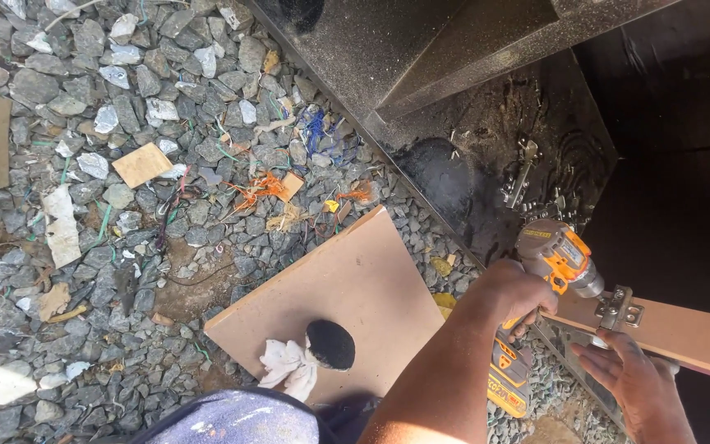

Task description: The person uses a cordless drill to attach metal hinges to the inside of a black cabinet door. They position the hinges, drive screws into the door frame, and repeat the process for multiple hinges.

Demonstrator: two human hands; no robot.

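- Our left hand [513, 289] is closed tight around the grip of the orange drill [554, 261], its nose pointed at the metal hinge [620, 310].
- The hinge sits on the top face of the brown board [684, 330], which runs off to the right beside the dark cabinet [486, 156].
- Our right hand [630, 374] lies half open under the board's edge — fingers spread, propping it, gripping nothing.
- To drive cleanly, we judge the bit should stay square to the hinge, with steady pressure and the board braced firmly.
- Loose hinges [522, 170] lie on the cabinet; a flat panel [347, 292] rests on the gravel [84, 164].
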